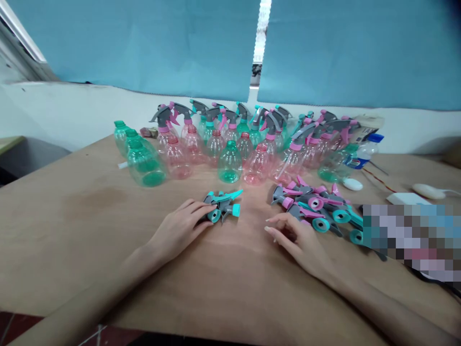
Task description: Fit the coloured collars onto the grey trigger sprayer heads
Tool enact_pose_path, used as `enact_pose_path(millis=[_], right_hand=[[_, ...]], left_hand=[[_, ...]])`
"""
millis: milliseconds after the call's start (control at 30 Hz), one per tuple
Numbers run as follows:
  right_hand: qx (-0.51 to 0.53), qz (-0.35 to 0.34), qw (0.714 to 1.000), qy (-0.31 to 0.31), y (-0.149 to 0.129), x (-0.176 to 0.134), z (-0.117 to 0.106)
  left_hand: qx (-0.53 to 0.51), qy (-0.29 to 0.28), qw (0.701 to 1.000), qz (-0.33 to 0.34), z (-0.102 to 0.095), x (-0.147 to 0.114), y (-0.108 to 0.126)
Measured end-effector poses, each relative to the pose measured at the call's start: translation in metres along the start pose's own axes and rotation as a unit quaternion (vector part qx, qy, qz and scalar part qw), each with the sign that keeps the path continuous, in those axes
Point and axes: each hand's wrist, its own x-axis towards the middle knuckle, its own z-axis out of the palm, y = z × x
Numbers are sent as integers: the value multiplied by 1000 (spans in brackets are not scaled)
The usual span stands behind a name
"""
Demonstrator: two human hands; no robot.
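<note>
Touching teal spray heads [226, 206]: left hand [180, 220] — right hand [297, 241] near the pile [315, 204].

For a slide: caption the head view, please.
Left hand on spray heads, right hand open near a pile of more, bottles behind.

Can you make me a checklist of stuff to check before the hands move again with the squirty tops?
1. Left hand touching teal spray heads: ok.
2. Left hand gripping them firmly: cannot tell; its fingers hide part of them.
3. Right hand free: ok, its fingers are apart with nothing seen between them.
4. Loose pile of spray heads close by: ok, just beyond the right hand.
5. Middle green bottle standing upright: ok.
6. Every bottle wearing a spray head: not ok; that green one has a bare neck.
</note>
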Motion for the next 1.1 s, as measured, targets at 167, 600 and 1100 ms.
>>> enact_pose_path(millis=[167, 600, 1100], right_hand=[[-3, -13, 1000, -11, -5, 0, -1], [-42, -119, 991, -41, -12, -8, 2], [-70, -151, 985, -43, -7, -2, 2]], left_hand=[[43, -29, 999, -4, -9, -5, 8], [-7, -52, 993, 102, -12, 66, 63], [33, -65, 979, 191, 47, 160, 111]])
